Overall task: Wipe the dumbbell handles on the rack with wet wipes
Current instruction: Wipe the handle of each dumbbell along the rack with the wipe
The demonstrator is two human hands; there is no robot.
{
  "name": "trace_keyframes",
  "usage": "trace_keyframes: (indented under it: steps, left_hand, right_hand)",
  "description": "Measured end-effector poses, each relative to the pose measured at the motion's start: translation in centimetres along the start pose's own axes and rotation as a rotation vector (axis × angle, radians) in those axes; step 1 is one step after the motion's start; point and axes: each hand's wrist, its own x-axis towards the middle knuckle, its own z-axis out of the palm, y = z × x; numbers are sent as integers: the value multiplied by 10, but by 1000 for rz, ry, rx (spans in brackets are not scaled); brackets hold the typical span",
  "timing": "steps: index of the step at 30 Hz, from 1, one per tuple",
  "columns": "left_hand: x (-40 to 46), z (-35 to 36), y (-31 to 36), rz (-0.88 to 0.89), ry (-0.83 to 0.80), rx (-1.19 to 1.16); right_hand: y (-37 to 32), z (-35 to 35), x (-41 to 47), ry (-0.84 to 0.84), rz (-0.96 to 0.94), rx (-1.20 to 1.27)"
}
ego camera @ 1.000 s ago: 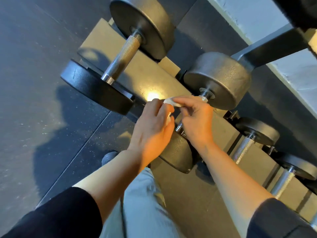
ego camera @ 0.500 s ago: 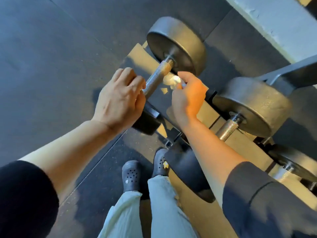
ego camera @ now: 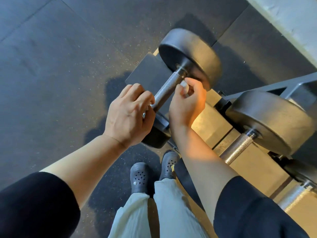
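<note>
A big dark dumbbell (ego camera: 192, 55) lies on the rack (ego camera: 211, 133), its knurled metal handle (ego camera: 167, 88) running down-left from the far plate. My left hand (ego camera: 130, 115) grips the near end of that handle. My right hand (ego camera: 187, 102) pinches a small white wet wipe (ego camera: 183, 84) at the handle's far end, right beside the plate's collar. Most of the wipe is hidden in my fingers. A second dumbbell (ego camera: 269, 121) rests to the right, with its handle (ego camera: 238, 146) bare.
The rack's tan shelf and dark steel frame (ego camera: 281, 86) run off to the right. Dark rubber floor (ego camera: 60, 66) fills the left side. My two black clogs (ego camera: 151, 172) and light trousers stand just below the hands, close to the rack's front.
Both hands left the second dumbbell and shifted to the leftmost one. My left hand closed round its handle's near end, and my right hand brought the wipe to the far end.
</note>
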Motion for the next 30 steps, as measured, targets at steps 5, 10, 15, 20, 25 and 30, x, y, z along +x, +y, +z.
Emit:
trace_keyframes:
  steps: [5, 10, 15, 20, 25, 30]
  left_hand:
    - [0, 1, -1, -1, 5, -6]
    - [0, 1, 0, 2, 16, -13]
    - [0, 1, -1, 5, 21, -17]
    - [0, 3, -1, 8, 37, -24]
    - [0, 3, -1, 1, 36, -11]
    - [0, 3, -1, 0, 44, -6]
  right_hand:
    - [1, -1, 7, -35, 78, 37]
    - [0, -5, 1, -82, 40, -21]
    - [6, -20, -23, -260, 60, -59]
    - [10, -34, -30, -468, 47, -117]
    - [4, -40, -22, -287, -72, -86]
    - [-2, -19, -1, -52, -311, -111]
